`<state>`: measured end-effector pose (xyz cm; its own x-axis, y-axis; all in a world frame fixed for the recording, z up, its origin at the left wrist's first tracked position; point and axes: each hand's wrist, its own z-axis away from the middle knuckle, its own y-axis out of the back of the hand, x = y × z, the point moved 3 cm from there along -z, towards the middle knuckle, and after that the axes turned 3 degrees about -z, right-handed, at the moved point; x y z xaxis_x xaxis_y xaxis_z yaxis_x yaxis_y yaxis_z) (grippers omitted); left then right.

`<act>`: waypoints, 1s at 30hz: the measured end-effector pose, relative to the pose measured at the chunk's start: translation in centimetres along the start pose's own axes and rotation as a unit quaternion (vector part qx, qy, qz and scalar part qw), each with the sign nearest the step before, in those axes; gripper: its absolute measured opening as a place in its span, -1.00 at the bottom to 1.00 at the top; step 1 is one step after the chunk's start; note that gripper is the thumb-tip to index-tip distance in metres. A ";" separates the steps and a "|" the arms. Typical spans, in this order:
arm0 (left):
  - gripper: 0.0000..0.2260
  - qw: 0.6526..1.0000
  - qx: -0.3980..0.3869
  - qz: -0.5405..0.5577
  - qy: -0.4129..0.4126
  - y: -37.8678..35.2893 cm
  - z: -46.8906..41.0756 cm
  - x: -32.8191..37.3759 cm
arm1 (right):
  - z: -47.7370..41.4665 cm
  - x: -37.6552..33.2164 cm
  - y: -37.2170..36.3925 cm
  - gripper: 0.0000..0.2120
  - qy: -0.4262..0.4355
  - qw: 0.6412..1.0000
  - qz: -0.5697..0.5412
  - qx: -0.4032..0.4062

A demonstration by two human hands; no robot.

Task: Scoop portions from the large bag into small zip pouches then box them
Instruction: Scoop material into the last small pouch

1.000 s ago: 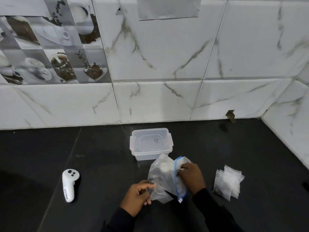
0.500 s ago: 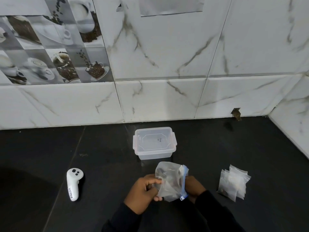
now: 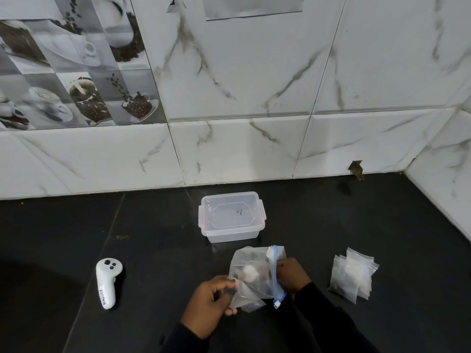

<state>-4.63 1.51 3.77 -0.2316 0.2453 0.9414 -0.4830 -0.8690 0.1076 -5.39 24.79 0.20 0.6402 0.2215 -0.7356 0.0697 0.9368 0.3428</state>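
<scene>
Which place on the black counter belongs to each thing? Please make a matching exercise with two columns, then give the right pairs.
Things:
1. large bag
2. plastic box
3. small zip pouches
4. white controller

Places:
A. lying far left of the hands
B. held between the left hand and the right hand
C. stacked to the right of the hands
D. standing near the wall, lid on

Pairs: 1-B, 2-D, 3-C, 4-A
</scene>
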 end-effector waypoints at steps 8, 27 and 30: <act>-0.70 0.999 0.014 -0.046 -0.014 -1.7 -0.3 0.5 | -0.4 0.2 -0.7 -0.77 0.003 0.989 0.150 0.001; -0.70 0.967 0.073 -0.223 -0.100 -1.0 -0.4 0.9 | 0.0 1.1 -0.8 -0.84 -0.096 0.980 -0.169 -0.048; -0.72 0.964 0.062 -0.230 -0.115 -1.1 -0.1 1.4 | -0.2 0.9 -1.0 -0.83 -0.070 0.993 -0.082 -0.043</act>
<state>-4.48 2.84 4.98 0.1833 0.5270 0.8299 -0.3813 -0.7400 0.5541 -5.02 24.14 -0.95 0.7264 0.0299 -0.6867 0.1195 0.9784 0.1689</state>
